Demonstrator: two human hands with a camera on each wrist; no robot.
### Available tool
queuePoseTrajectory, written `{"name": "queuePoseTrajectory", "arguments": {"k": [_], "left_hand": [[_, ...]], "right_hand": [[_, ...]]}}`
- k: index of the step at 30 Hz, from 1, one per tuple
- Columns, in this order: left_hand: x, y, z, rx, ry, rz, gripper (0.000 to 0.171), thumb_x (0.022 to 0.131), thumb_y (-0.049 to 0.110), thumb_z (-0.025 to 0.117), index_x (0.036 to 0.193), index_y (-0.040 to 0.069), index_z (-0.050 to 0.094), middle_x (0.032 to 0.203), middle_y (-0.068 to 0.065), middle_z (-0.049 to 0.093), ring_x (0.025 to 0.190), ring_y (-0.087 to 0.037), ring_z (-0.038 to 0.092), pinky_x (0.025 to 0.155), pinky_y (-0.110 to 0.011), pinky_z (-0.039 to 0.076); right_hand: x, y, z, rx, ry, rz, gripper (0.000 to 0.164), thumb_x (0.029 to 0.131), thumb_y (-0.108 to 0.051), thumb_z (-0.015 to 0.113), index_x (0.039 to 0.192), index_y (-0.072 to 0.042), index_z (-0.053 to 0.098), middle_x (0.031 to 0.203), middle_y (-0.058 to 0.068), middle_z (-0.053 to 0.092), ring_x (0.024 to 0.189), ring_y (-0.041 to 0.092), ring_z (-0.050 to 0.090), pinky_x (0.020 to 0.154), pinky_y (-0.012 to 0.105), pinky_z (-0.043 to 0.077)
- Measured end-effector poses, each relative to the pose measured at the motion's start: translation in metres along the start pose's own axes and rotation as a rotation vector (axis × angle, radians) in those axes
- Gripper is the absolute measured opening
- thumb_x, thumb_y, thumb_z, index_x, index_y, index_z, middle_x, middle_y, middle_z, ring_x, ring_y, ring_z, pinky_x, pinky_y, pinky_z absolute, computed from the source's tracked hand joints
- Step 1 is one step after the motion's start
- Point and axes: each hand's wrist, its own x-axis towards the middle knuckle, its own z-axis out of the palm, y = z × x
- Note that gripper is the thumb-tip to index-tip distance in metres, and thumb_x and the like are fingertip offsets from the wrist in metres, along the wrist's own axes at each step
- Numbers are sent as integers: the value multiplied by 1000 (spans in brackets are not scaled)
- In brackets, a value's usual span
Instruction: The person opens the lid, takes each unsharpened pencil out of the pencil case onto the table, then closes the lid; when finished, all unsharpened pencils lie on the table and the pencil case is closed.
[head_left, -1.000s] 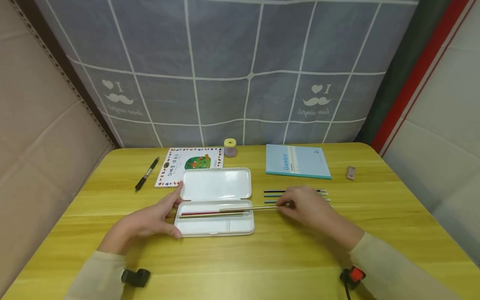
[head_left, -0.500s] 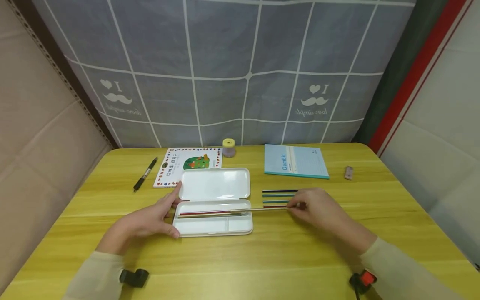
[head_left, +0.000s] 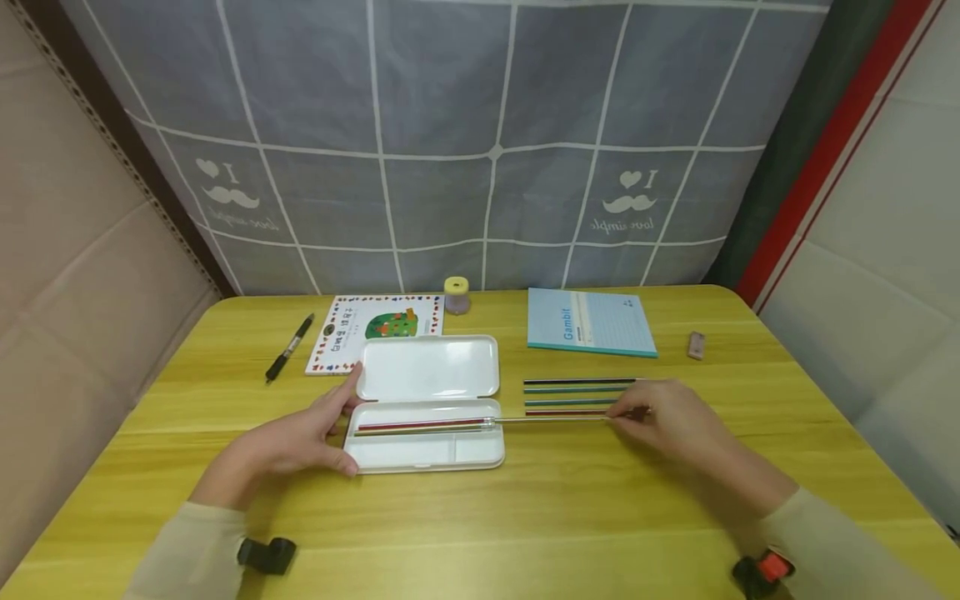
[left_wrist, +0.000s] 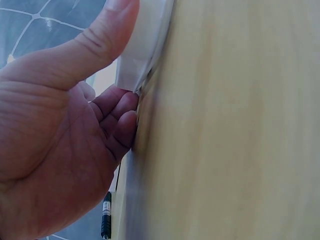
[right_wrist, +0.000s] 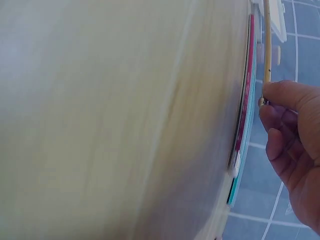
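My left hand [head_left: 311, 446] grips the left end of an open white pencil case [head_left: 405, 454], thumb at the front corner and fingers towards the hinge. In the left wrist view those fingers are curled against the case's end. A red pencil [head_left: 420, 425] and a gold one lie in its long compartment. Between thumb and fingertips, my right hand [head_left: 675, 421] pinches a gold pencil [head_left: 551, 419] near its right end. Its left end reaches the case's right rim. Just behind it, several dark, green and red pencils [head_left: 573, 390] lie in a row on the table.
A yellow-topped sharpener [head_left: 457, 296] stands at the back, beside a picture book [head_left: 345, 333] partly behind the case lid. The blue notebook [head_left: 592, 323] lies back right, with an eraser [head_left: 697, 345] further right. A black pen [head_left: 289, 348] lies at left.
My right hand has moved right, drawing the gold pencil along so that most of it has left the space over the case. My left hand stays on the case.
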Motion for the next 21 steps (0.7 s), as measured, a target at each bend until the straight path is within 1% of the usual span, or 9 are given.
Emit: {"name": "queuePoseTrajectory", "arguments": {"k": [3,6,9,14,16,21], "left_hand": [[0,1,-1,-2,-3,-2,137,84,29,87,163,7,-23,142,-19,42,131,-35,46,105,-19,39],[1,1,-1,-7,-7,-3,137,84,29,87,163,8,-23,143,-19,42,131,-35,45,105,-19,39],[1,1,-2,-9,-8,-1,137,84,28,87,162,7,-23,143,-19,43,132,-35,45,106,-20,40],[0,1,-2,-1,-3,3,137,84,28,87,162,5,-23,142,-18,44,131,-34,45,106,-22,40],[0,1,-1,0,-2,6,137,84,28,87,162,5,-23,142,-18,44,130,-34,45,105,-21,40],[0,2,-1,-12,-3,10,137,84,27,88,162,5,-23,142,-19,44,129,-34,46,103,-20,41]], "right_hand": [[-7,5,-5,-5,-2,10,17,80,-5,89,88,-19,83,83,-15,70,72,0,61,62,26,53],[-12,9,-9,-5,-24,32,17,80,-4,88,87,-18,83,83,-14,71,71,-3,60,60,23,52],[-15,12,-10,-14,-48,58,16,80,-3,88,86,-16,82,83,-12,73,70,-4,60,61,24,53],[-18,13,-11,-41,-60,95,14,81,-5,88,87,-16,82,84,-11,73,70,-4,60,61,24,53],[-18,14,-10,-51,-59,100,13,81,-6,88,87,-16,83,85,-10,74,71,-4,60,62,25,53],[-19,14,-11,-77,-54,80,14,81,-5,88,87,-16,83,85,-8,74,71,-2,62,62,25,53]]}}
